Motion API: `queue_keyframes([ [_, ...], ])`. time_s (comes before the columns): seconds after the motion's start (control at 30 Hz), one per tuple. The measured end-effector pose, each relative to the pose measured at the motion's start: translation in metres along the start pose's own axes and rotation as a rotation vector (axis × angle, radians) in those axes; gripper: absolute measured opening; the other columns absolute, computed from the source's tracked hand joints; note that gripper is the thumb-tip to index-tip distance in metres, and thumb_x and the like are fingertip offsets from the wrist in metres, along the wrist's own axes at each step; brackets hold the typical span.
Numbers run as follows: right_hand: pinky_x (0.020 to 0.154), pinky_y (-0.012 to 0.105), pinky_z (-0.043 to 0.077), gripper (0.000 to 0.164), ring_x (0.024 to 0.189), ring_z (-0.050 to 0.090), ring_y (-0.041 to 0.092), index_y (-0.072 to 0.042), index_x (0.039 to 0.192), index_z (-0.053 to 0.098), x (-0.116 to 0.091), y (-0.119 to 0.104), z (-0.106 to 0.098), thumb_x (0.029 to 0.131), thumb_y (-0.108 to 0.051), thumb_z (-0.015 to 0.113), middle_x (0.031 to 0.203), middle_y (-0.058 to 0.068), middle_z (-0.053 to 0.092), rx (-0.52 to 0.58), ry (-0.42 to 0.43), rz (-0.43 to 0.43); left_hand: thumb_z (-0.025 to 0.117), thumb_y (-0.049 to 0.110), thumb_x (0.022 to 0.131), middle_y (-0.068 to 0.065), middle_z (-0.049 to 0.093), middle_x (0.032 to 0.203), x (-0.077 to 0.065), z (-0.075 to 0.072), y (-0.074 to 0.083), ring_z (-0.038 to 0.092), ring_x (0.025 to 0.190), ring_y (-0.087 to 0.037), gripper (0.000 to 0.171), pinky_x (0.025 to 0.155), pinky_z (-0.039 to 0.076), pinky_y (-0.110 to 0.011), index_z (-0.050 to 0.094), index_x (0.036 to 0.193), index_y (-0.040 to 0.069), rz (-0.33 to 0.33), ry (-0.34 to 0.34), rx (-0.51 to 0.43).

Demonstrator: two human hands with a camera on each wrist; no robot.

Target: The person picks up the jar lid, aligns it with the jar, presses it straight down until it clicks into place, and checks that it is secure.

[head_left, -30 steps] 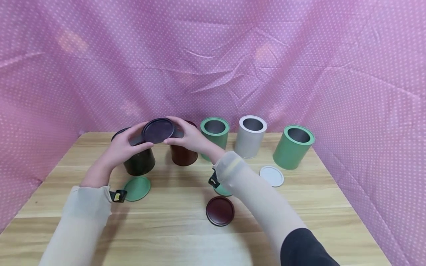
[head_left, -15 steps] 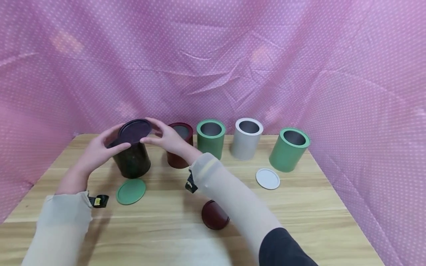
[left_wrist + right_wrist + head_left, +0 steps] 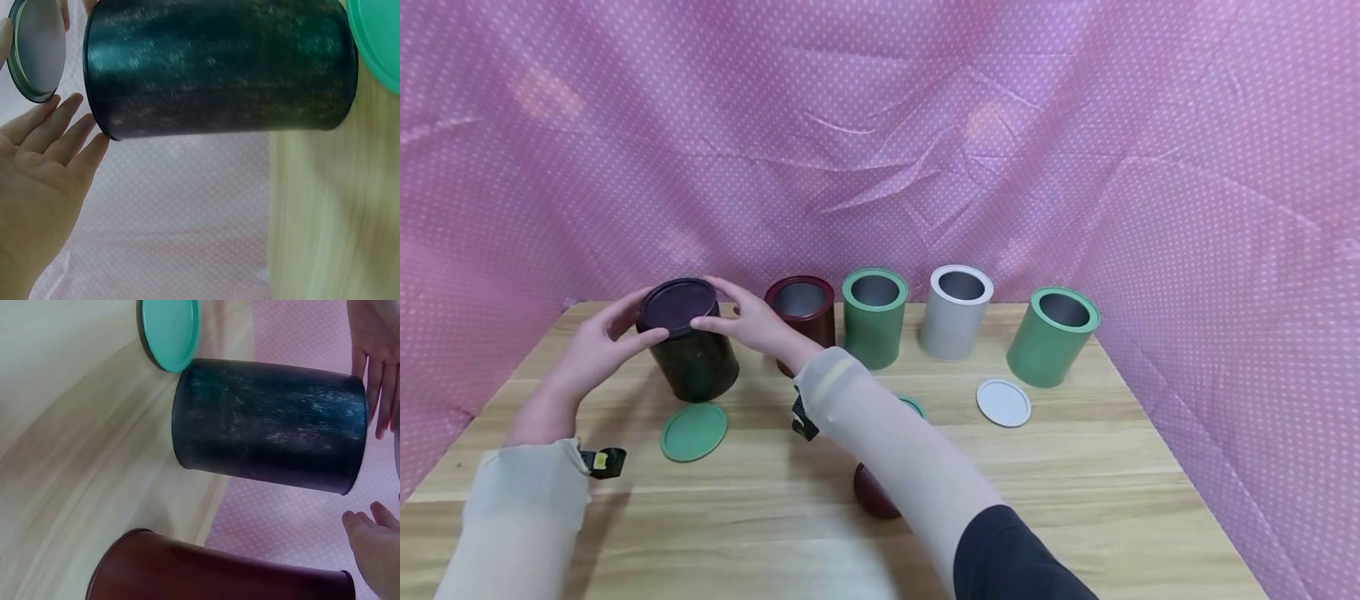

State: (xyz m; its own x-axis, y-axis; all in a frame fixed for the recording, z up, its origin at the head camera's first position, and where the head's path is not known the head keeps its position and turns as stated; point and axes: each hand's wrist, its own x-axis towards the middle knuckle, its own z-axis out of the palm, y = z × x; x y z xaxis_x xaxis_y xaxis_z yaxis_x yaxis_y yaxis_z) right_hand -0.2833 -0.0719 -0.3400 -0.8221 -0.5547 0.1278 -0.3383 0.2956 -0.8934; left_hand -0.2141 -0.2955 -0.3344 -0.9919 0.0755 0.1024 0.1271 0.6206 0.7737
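In the head view, a black lid (image 3: 679, 305) is held between both hands over the black can (image 3: 696, 367). My left hand (image 3: 587, 346) grips its left edge between thumb and fingers, and my right hand (image 3: 752, 323) grips the right edge. A gap separates the tilted lid (image 3: 42, 47) from the can (image 3: 219, 69) in the left wrist view, where the fingertips of the left hand (image 3: 47, 169) come close to the can's rim. The can stands upright, its mouth hidden by the lid in the head view.
Right of it stand a dark red can (image 3: 814, 333), a green can (image 3: 874, 335), a white can (image 3: 953, 332) and another green can (image 3: 1047, 350), all uncovered. Lids lie in front: green (image 3: 695, 433), white (image 3: 1003, 403), dark red (image 3: 874, 493) and a mostly hidden green one (image 3: 913, 406).
Both hands have carried the black lid left and then down, from between the black and dark red cans to just over the black can. The head view has shifted slightly.
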Motion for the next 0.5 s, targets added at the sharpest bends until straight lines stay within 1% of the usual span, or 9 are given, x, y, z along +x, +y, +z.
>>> queue_keyframes([
  [0.03,0.11,0.032,0.039,0.07,0.138,0.042,0.016,-0.027,0.151,0.035,0.001,0.001,0.002,0.09,-0.032,0.069,0.154,-0.006,0.039,-0.005,0.0,0.007,0.061,0.035,0.095,-0.022,0.028,0.156,0.0,-0.001,-0.002,0.024,0.142,-0.045,0.074,0.115,0.032,-0.035,0.022,0.155,0.018,-0.001,-0.003,-0.003],
  [0.07,0.111,0.032,0.038,0.069,0.139,0.041,0.017,-0.026,0.151,0.035,0.002,0.001,0.004,0.09,-0.032,0.068,0.154,-0.005,0.038,-0.001,-0.005,0.011,0.06,0.035,0.096,-0.023,0.024,0.157,0.001,-0.003,-0.003,0.022,0.142,-0.046,0.074,0.117,0.028,-0.046,0.021,0.155,0.017,-0.004,-0.006,-0.005],
  [0.1,0.111,0.031,0.038,0.068,0.139,0.04,0.017,-0.026,0.151,0.035,0.003,0.002,0.006,0.091,-0.031,0.068,0.154,-0.006,0.037,-0.007,-0.006,0.012,0.06,0.035,0.096,-0.024,0.022,0.157,0.001,-0.004,-0.005,0.021,0.142,-0.047,0.074,0.115,0.024,-0.056,0.02,0.156,0.016,-0.002,-0.007,-0.007],
  [0.13,0.111,0.031,0.038,0.068,0.14,0.039,0.016,-0.025,0.151,0.034,0.004,0.003,0.008,0.092,-0.03,0.067,0.155,-0.005,0.037,-0.002,-0.01,0.011,0.06,0.036,0.096,-0.024,0.021,0.157,0.002,-0.005,-0.006,0.02,0.142,-0.048,0.075,0.112,0.022,-0.063,0.02,0.156,0.015,-0.004,-0.011,-0.009],
  [0.3,0.115,0.029,0.032,0.066,0.142,0.033,0.012,-0.02,0.151,0.034,0.01,0.007,0.014,0.093,-0.027,0.065,0.155,0.0,0.036,0.003,-0.013,-0.017,0.059,0.039,0.096,-0.023,0.017,0.158,0.007,-0.008,-0.013,0.018,0.141,-0.052,0.077,0.11,0.021,-0.065,0.019,0.155,0.013,-0.022,-0.037,0.005],
  [0.33,0.115,0.03,0.03,0.067,0.143,0.032,0.011,-0.02,0.151,0.034,0.011,0.008,0.015,0.093,-0.028,0.066,0.155,0.0,0.036,0.009,-0.014,-0.014,0.059,0.039,0.096,-0.023,0.016,0.158,0.008,-0.008,-0.015,0.018,0.141,-0.052,0.077,0.11,0.02,-0.066,0.019,0.155,0.012,-0.028,-0.046,0.009],
  [0.5,0.117,0.031,0.028,0.067,0.143,0.031,0.012,-0.021,0.151,0.035,0.016,0.013,0.02,0.093,-0.032,0.066,0.155,0.0,0.036,-0.03,-0.018,0.014,0.057,0.041,0.096,-0.023,0.013,0.159,0.011,-0.008,-0.027,0.017,0.14,-0.054,0.078,0.109,0.022,-0.067,0.016,0.156,0.012,-0.054,-0.077,0.016],
])
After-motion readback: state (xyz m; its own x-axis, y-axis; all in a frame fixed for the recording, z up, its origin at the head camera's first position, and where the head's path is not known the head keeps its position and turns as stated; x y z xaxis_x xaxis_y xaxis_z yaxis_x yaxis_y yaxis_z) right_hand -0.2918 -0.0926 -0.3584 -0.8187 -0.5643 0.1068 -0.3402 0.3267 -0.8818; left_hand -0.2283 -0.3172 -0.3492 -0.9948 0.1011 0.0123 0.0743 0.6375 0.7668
